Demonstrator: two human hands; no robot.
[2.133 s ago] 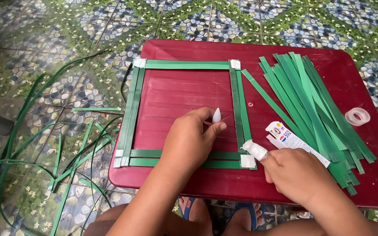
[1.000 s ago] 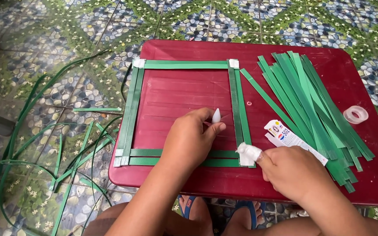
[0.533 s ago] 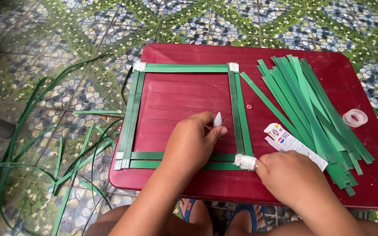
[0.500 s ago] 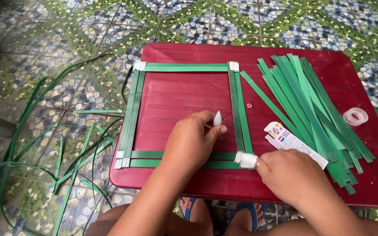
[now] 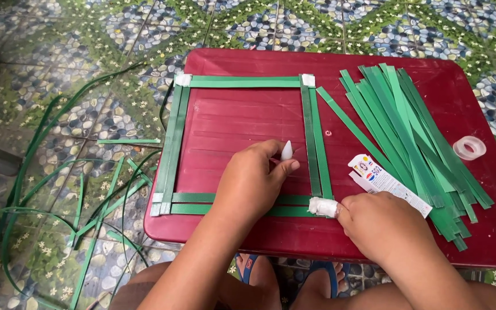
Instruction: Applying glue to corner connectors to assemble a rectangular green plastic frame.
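Note:
A square frame of green strips (image 5: 245,83) lies on a dark red table (image 5: 248,120), with white tape at its corners. My left hand (image 5: 254,181) rests on the frame's lower side and pinches a small white pointed glue tube (image 5: 286,150) between thumb and finger. My right hand (image 5: 383,227) presses a white piece of tape (image 5: 321,206) onto the frame's lower right corner with its thumb and fingertips.
A pile of several loose green strips (image 5: 414,138) lies right of the frame. A printed glue card (image 5: 386,181) sits beside my right hand, and a clear tape roll (image 5: 469,147) lies near the right edge. More green strips (image 5: 87,195) litter the patterned floor at left.
My right hand has brought the white tape piece down and left onto the frame's lower right corner and now presses it flat. My left hand has stayed in place.

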